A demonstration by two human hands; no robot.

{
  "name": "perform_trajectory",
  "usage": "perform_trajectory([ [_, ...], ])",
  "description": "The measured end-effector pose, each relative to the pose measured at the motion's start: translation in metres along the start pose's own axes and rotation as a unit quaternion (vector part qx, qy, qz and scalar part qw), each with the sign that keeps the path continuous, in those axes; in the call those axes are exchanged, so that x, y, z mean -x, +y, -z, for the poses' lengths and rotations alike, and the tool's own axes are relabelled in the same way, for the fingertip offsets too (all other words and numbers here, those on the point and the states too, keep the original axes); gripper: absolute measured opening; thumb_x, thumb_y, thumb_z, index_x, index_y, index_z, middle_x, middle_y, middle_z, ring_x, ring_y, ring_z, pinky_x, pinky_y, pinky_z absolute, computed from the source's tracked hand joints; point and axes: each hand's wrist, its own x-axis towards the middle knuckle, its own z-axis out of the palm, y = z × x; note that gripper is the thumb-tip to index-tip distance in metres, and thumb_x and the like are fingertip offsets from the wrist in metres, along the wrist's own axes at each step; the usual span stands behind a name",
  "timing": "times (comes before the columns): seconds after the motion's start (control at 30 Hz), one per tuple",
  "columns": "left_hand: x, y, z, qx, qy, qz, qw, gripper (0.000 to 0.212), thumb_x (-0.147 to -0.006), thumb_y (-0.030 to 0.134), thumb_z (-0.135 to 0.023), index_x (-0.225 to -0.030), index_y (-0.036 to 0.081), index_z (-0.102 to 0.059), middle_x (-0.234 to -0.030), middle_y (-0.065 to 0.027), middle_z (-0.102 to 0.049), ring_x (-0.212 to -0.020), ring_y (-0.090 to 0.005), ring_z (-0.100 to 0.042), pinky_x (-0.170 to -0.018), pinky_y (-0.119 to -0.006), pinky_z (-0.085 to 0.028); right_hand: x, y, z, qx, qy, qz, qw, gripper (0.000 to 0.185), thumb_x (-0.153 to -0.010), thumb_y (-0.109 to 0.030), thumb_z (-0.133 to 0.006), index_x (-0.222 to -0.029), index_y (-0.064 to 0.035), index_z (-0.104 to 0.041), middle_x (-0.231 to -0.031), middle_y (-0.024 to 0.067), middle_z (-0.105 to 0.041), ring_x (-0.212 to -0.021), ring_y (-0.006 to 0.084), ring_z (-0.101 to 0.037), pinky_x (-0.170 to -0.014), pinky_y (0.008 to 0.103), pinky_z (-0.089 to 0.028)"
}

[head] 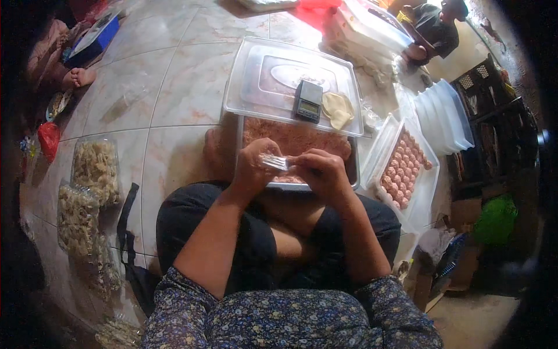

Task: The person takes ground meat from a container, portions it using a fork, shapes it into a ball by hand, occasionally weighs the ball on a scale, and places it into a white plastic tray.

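Both my hands meet over a tub of pinkish minced filling [296, 126]. A small white fork-like utensil [275, 162] lies against my left hand [258, 163], which is curled around it. My right hand [320, 168] pinches at the utensil's right end; its fingertips are partly hidden. A clear plastic lid [248, 83] covers the far part of the tub. On that lid rest a small digital scale [309, 101] and, beside it, a few thin round dough wrappers [338, 110].
To the right, a plastic tray [429, 187] holds rows of pink balls, near stacked translucent containers [440, 115]. Clear packs of pale pieces [95, 170] lie on the tiled floor at left. Another person [436, 30] sits at the upper right; a foot [83, 77] shows upper left.
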Motion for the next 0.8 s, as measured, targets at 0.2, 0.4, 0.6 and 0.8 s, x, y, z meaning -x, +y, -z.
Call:
perform_trajectory([
  [0.2, -0.002, 0.006, -0.001, 0.062, 0.029, 0.023, 0.997, 0.079, -0.070, 0.004, -0.078, -0.134, 0.006, -0.031, -0.089, -0.0080, -0.057, -0.076, -0.0140, -0.056, -0.062, -0.029, -0.047, 0.001, 0.010, 0.017, -0.119, 0.077, -0.153, 0.978, 0.015, -0.085, -0.008, -0.064, -0.098, -0.0014, -0.069, -0.084, 0.0085, -0.068, -0.072, 0.0139, -0.063, -0.063, 0.0285, -0.050],
  [0.4, -0.002, -0.001, -0.005, 0.116, 0.004, 0.028, 0.993, 0.104, -0.073, 0.003, -0.073, -0.147, 0.010, 0.001, -0.086, -0.0079, -0.058, -0.077, -0.0141, -0.056, -0.067, -0.027, -0.048, 0.011, 0.021, -0.009, -0.203, 0.010, -0.217, 0.955, 0.020, -0.088, -0.011, -0.062, -0.103, 0.0020, -0.067, -0.088, 0.0092, -0.070, -0.079, 0.0117, -0.062, -0.072, 0.0260, -0.050],
  [0.6, -0.004, -0.005, 0.011, -0.038, -0.001, -0.048, 0.998, 0.027, -0.079, 0.012, -0.066, -0.103, 0.003, -0.058, -0.083, -0.0083, -0.061, -0.076, -0.0157, -0.059, -0.068, -0.028, -0.048, 0.001, 0.006, -0.023, 0.011, 0.108, 0.010, 0.994, 0.016, -0.077, -0.008, -0.070, -0.093, -0.0077, -0.070, -0.082, 0.0101, -0.067, -0.073, 0.0246, -0.066, -0.066, 0.0328, -0.054],
  [0.8, -0.001, 0.005, 0.005, 0.096, -0.007, 0.098, 0.991, 0.010, -0.077, 0.006, -0.065, -0.080, 0.003, -0.057, -0.075, -0.0036, -0.057, -0.071, -0.0108, -0.054, -0.064, -0.026, -0.046, -0.002, -0.001, -0.016, 0.074, 0.089, 0.050, 0.992, 0.014, -0.076, -0.006, -0.070, -0.090, -0.0070, -0.068, -0.082, 0.0084, -0.066, -0.072, 0.0224, -0.066, -0.062, 0.0319, -0.053],
])
